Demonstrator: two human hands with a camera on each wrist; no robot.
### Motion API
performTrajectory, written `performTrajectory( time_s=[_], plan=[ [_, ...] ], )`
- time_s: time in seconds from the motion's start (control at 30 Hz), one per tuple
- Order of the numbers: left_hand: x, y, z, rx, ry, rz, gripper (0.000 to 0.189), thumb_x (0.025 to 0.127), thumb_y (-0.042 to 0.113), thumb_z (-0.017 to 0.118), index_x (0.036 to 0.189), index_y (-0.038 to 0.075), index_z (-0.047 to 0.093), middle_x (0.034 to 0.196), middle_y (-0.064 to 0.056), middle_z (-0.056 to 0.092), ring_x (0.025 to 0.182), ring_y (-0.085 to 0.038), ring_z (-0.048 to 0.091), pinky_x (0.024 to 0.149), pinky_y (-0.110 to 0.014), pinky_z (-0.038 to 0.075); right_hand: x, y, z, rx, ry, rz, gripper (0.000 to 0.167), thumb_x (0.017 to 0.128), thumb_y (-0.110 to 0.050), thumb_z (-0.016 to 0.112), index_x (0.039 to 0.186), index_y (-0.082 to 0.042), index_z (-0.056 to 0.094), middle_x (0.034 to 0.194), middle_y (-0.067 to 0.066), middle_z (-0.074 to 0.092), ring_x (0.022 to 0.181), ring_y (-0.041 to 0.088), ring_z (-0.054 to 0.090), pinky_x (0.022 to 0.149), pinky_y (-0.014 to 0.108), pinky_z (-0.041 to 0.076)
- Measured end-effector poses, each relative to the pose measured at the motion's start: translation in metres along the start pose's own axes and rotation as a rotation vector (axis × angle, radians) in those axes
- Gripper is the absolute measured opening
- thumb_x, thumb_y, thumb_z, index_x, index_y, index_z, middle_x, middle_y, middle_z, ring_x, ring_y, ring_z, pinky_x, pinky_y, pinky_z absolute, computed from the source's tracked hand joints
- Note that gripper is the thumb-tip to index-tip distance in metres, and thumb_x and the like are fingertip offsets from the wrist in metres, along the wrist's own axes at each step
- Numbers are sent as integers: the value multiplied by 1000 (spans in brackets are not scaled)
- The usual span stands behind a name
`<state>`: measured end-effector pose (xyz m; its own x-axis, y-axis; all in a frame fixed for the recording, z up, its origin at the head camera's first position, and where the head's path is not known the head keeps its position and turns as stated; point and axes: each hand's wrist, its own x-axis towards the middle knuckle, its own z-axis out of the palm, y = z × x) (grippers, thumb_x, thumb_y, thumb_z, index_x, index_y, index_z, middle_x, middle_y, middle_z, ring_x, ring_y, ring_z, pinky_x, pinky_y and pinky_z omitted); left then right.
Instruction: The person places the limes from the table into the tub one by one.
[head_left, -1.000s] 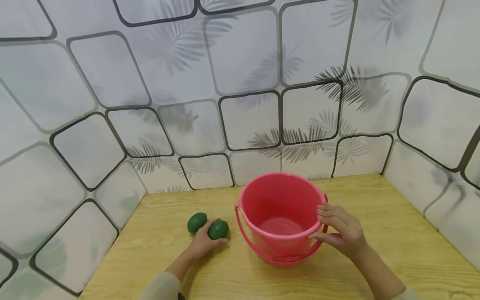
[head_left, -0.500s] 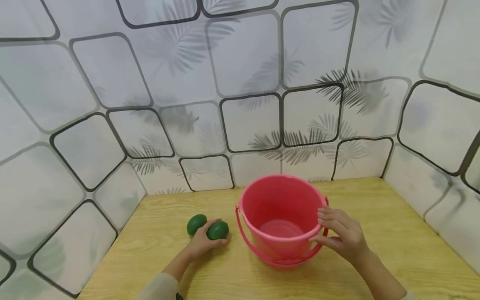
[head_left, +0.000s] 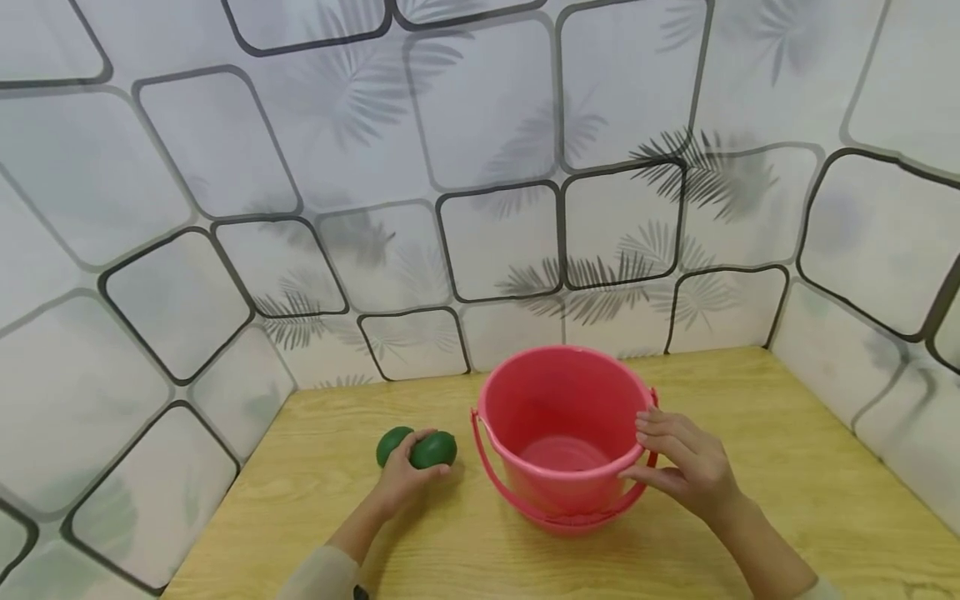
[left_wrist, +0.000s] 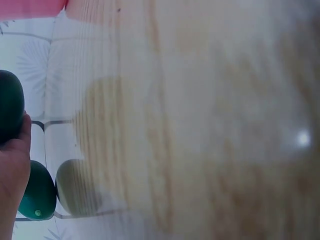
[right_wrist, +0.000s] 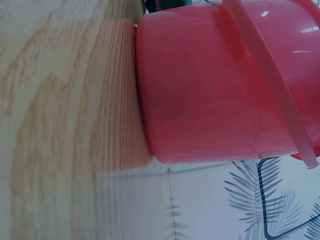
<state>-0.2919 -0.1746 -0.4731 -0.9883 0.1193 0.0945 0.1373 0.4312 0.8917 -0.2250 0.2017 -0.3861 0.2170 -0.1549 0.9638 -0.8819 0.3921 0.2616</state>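
Observation:
My left hand (head_left: 400, 482) grips a dark green, smooth oval fruit (head_left: 435, 450) between thumb and fingers. A second green fruit (head_left: 392, 444) of like shape lies on the table just left of it, partly behind the fingers. In the left wrist view the held fruit (left_wrist: 10, 107) is raised off the tabletop, while the other (left_wrist: 40, 192) rests there with a pale stem spot showing. A pink bucket (head_left: 555, 496) stands upright to the right, its inside bare. At its right rim, my right hand (head_left: 693, 467) pinches the edge, fingertips inside and thumb outside.
The bucket's pink handle (head_left: 498, 492) hangs down across its front. Under everything is a wood-grain table (head_left: 450, 558), bounded behind and at both sides by patterned white walls (head_left: 502, 242).
The left hand has raised its fruit slightly, and it now overlaps the second fruit more in the head view. My right hand and the bucket stay put.

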Motion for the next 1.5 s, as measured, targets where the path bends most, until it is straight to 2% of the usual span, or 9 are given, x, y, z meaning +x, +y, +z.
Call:
performTrajectory(
  time_s=[0.17, 0.43, 0.53, 0.63, 0.8, 1.1, 1.33, 1.5],
  plan=[
    [1, 1, -1, -16, 3, 29, 65, 76, 22, 80, 133, 10, 52, 128, -17, 53, 106, -30, 56, 84, -44, 48, 0, 1, 0, -3, -3, -2, 46, 78, -36, 73, 68, 8, 66, 68, 21, 65, 70, 28, 65, 90, 24, 49],
    [2, 6, -5, -50, 14, 30, 62, 79, 22, 77, 135, 15, 51, 132, -19, 49, 110, -33, 54, 85, -46, 49, -3, 2, 1, -6, -7, -1, 45, 77, -36, 73, 68, 8, 66, 68, 21, 66, 70, 28, 66, 91, 25, 48],
    [-4, 20, -8, -56, 7, 28, 60, 81, 17, 76, 135, 12, 50, 132, -21, 48, 110, -35, 54, 86, -47, 49, -3, 2, 1, -8, -9, 1, 45, 77, -36, 73, 68, 8, 66, 68, 21, 66, 71, 28, 66, 91, 25, 48],
    [-4, 24, -8, -63, 11, 23, 60, 81, 14, 75, 135, 11, 49, 133, -23, 47, 111, -36, 53, 86, -48, 49, -2, 2, 1, -10, -12, 4, 45, 77, -36, 73, 68, 8, 66, 68, 21, 66, 71, 28, 66, 91, 25, 48],
    [1, 12, -7, -57, 31, 25, 62, 79, 19, 77, 135, 14, 50, 134, -20, 47, 112, -35, 53, 86, -47, 49, -2, 2, 1, -11, -16, 12, 45, 78, -36, 73, 69, 8, 67, 68, 21, 65, 73, 27, 67, 91, 24, 48],
    [2, 18, -9, -56, 42, 52, 64, 76, 18, 79, 133, 12, 51, 130, -19, 48, 109, -34, 53, 85, -45, 49, -2, 2, 1, -12, -18, 15, 45, 77, -35, 73, 69, 8, 66, 68, 21, 65, 75, 27, 67, 91, 24, 48],
    [2, 22, -10, -40, 46, 56, 76, 67, 20, 86, 134, 9, 51, 127, -20, 51, 105, -32, 55, 83, -41, 49, -1, 2, 1, -7, -15, 12, 45, 77, -35, 73, 69, 9, 66, 67, 22, 65, 74, 27, 66, 91, 24, 48],
    [3, 25, -11, -43, 48, 56, 68, 72, 14, 82, 133, 11, 52, 126, -20, 53, 105, -32, 56, 82, -42, 50, 0, 1, 2, -10, -13, 11, 46, 78, -36, 73, 68, 9, 66, 67, 22, 64, 72, 28, 66, 91, 24, 49]
  ],
)
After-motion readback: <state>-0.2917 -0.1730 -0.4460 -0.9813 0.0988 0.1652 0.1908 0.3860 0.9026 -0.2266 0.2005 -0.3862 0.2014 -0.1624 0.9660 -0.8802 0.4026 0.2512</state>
